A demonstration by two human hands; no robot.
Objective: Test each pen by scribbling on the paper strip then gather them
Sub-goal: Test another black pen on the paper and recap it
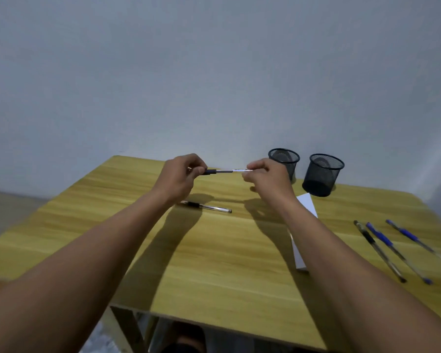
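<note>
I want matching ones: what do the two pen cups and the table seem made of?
Left pen cup and right pen cup: black mesh, probably metal, matte; the open weave is visible. Table: yellowish wood grain with a slight sheen, possibly laminate; I cannot tell for sure.

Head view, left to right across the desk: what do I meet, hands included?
In order: left hand, held pen, right hand, right mesh cup, three loose pens.

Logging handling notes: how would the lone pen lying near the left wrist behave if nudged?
The lone pen is a slim round barrel lying flat on the table, so it would probably roll. It looks thin, likely light.
</note>
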